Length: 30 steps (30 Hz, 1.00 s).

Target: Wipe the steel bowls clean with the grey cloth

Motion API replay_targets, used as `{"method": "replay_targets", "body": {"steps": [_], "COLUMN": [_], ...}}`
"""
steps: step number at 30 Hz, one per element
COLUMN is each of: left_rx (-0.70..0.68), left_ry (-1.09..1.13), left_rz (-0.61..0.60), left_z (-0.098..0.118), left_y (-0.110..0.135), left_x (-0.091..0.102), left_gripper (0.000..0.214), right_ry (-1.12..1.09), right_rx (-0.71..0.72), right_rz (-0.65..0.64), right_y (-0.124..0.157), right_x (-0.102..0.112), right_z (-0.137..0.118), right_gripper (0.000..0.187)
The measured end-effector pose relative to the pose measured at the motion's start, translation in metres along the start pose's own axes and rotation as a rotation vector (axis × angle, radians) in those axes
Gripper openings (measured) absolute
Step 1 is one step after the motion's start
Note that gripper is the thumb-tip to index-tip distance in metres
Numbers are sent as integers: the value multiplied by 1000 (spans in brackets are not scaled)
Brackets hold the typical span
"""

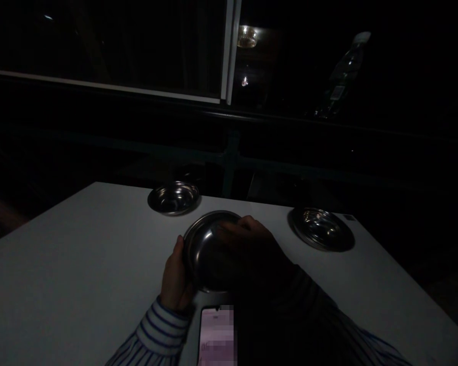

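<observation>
The left hand (175,283), over a broad, flat white bench (80,264), is clamped on the left rim of a round, shiny steel bowl (208,254); the right hand (257,246) lies across its right side, too dark to tell whether it grips. Near the far edge sit a shiny, round steel bowl or stack (322,229) on the right and a shallow steel dish (174,197) on the left. A lit rectangular phone (216,330) shows just nearer than the held bowl
</observation>
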<state>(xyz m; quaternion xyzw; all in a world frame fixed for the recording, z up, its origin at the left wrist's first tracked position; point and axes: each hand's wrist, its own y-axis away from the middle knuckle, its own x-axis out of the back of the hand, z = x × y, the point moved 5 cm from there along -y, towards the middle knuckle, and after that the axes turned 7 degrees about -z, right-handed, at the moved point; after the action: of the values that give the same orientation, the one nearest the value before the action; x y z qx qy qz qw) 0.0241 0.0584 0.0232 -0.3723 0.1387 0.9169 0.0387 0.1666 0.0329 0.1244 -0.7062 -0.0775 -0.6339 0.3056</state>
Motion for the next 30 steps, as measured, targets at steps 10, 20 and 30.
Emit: {"method": "replay_targets", "body": {"steps": [10,20,30], "left_rx": [58,40,150], "left_ry": [95,204,199], "left_rz": [14,-20,-20], "left_z": [-2,4,-10], "left_y": [-1,-5,-3], "left_x": [-6,-2,-2], "left_gripper": [33,27,23], "right_ry": [121,-104,38], "right_rx": [24,7,-42], "right_rz": [14,-47,-39], "right_y": [0,17,5], "right_x": [-6,10,12], "right_z": [-4,15,1], "right_gripper": [25,16,19]}}
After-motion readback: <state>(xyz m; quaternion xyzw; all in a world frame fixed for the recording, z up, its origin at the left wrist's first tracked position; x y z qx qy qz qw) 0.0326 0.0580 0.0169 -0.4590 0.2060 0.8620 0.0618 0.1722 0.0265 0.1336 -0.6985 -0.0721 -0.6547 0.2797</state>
